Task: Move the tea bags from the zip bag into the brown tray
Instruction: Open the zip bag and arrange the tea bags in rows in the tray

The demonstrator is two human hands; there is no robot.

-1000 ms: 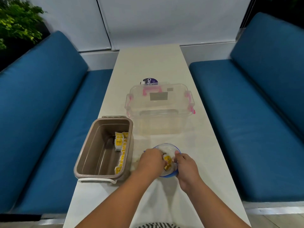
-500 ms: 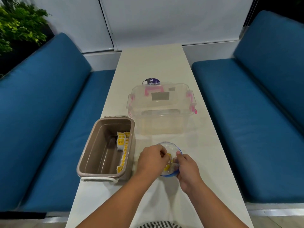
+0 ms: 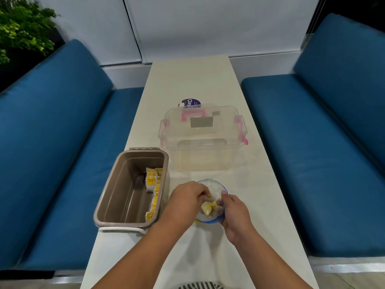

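A clear zip bag (image 3: 216, 187) with a blue rim stands open on the white table, holding yellow tea bags (image 3: 209, 207). My left hand (image 3: 183, 200) reaches into its mouth with curled fingers that pinch a tea bag. My right hand (image 3: 234, 214) grips the bag's right edge and holds it open. To the left stands the brown tray (image 3: 125, 188), with several yellow tea bags (image 3: 153, 184) lined along its right inner wall.
A clear lidded box (image 3: 203, 138) with pink latches stands behind the zip bag, a purple round lid (image 3: 190, 102) beyond it. Blue sofa cushions (image 3: 52, 142) flank the narrow table (image 3: 191, 80) on both sides. A green plant (image 3: 23, 28) is at far left.
My left hand's fingers have dug a little deeper into the zip bag. My right hand keeps its grip on the rim. The tray's contents are unchanged.
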